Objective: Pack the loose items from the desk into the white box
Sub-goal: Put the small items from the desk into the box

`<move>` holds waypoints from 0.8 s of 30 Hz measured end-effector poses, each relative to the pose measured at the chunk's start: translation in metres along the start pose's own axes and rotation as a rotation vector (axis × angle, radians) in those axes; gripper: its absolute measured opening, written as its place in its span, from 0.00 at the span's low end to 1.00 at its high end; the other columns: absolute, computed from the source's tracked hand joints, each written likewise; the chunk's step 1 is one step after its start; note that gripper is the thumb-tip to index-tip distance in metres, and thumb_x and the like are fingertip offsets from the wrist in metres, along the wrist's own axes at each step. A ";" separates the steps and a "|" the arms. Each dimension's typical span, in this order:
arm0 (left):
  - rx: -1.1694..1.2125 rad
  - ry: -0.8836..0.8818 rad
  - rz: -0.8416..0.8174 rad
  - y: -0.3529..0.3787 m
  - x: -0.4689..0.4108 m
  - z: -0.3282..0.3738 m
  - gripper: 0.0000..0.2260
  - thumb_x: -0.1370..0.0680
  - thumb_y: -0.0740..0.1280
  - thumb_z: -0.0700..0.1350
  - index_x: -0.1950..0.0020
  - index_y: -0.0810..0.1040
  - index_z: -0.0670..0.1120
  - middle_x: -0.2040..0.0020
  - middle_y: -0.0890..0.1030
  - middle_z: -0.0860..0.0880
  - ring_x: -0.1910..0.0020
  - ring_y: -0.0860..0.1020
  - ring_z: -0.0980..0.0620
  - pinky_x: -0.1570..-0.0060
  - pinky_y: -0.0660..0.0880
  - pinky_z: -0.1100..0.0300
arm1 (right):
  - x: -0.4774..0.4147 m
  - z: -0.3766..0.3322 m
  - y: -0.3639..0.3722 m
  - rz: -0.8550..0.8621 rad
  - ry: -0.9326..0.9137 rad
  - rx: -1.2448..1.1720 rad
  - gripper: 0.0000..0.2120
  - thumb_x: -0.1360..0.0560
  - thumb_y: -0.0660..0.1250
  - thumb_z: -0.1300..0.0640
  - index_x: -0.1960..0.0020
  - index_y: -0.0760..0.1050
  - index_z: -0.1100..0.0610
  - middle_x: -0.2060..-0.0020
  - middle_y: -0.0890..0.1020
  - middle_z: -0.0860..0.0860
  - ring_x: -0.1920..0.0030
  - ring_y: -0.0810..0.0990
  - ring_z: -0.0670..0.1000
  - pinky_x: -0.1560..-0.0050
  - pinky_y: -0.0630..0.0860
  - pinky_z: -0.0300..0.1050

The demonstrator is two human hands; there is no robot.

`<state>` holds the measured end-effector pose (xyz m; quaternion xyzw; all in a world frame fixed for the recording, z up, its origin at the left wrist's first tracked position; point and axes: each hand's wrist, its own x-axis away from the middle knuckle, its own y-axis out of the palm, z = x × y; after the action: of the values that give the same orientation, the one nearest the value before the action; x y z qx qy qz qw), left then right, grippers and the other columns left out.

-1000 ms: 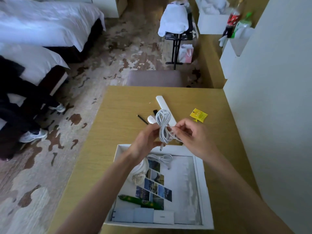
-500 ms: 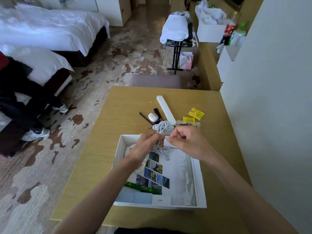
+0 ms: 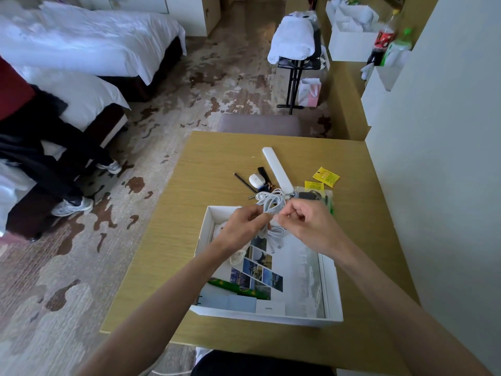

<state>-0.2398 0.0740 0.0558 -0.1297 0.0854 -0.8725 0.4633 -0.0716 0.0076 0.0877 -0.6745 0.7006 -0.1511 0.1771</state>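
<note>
A coiled white cable (image 3: 271, 203) hangs over the far end of the white box (image 3: 332, 286). My left hand (image 3: 244, 223) and my right hand (image 3: 306, 222) both pinch it from either side. The box sits on the wooden desk (image 3: 189, 213) and holds another white cable (image 3: 275, 236), a photo card (image 3: 257, 270), a green packet (image 3: 238, 287) and small white cards. Loose on the desk beyond it lie a long white bar (image 3: 276, 169), a white mouse-like device (image 3: 256, 180), a black pencil (image 3: 244, 182), a small black item (image 3: 263, 173), two yellow sachets (image 3: 325, 176) and a clear bag (image 3: 315, 195).
A wall (image 3: 433, 158) runs along the desk's right edge. A chair seat (image 3: 260, 124) stands at the desk's far side. Beds (image 3: 89, 50) and a person's legs in white shoes (image 3: 73, 206) are on the left. A luggage stand (image 3: 295, 50) and bottles (image 3: 383, 39) are farther back.
The cable and both hands have dropped from above the desk items to just over the box's far edge. The view has tilted, so the box sits higher in frame.
</note>
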 end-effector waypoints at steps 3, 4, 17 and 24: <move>0.003 -0.071 -0.166 -0.010 -0.004 0.002 0.14 0.19 0.60 0.48 0.54 0.78 0.39 0.61 0.81 0.47 0.62 0.77 0.53 0.60 0.73 0.59 | -0.001 0.003 -0.009 0.037 -0.137 0.345 0.04 0.26 0.70 0.50 0.55 0.78 0.51 0.67 0.78 0.44 0.70 0.73 0.41 0.71 0.68 0.37; -0.018 -0.099 -0.234 -0.012 -0.004 0.000 0.14 0.19 0.59 0.49 0.53 0.78 0.40 0.58 0.81 0.44 0.59 0.78 0.50 0.57 0.74 0.58 | -0.001 0.005 -0.012 0.017 -0.188 0.474 0.07 0.26 0.70 0.49 0.51 0.78 0.50 0.62 0.77 0.41 0.66 0.73 0.38 0.69 0.67 0.37; -0.178 -0.175 -0.420 -0.014 0.003 -0.012 0.15 0.19 0.57 0.51 0.39 0.75 0.45 0.50 0.81 0.46 0.54 0.78 0.50 0.56 0.74 0.61 | 0.011 0.048 -0.004 -0.163 -0.362 0.507 0.13 0.24 0.66 0.44 0.50 0.82 0.52 0.44 0.79 0.45 0.41 0.74 0.42 0.42 0.73 0.42; -0.111 -0.185 -0.431 -0.015 -0.002 -0.017 0.06 0.20 0.61 0.44 0.46 0.66 0.50 0.48 0.78 0.50 0.59 0.75 0.58 0.67 0.72 0.71 | 0.012 0.067 0.000 -0.056 -0.291 0.466 0.17 0.25 0.69 0.54 0.37 0.76 0.51 0.41 0.76 0.43 0.40 0.73 0.41 0.42 0.73 0.37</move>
<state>-0.2554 0.0844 0.0428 -0.2496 0.0608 -0.9296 0.2643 -0.0418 -0.0023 0.0273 -0.6494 0.5951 -0.2145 0.4222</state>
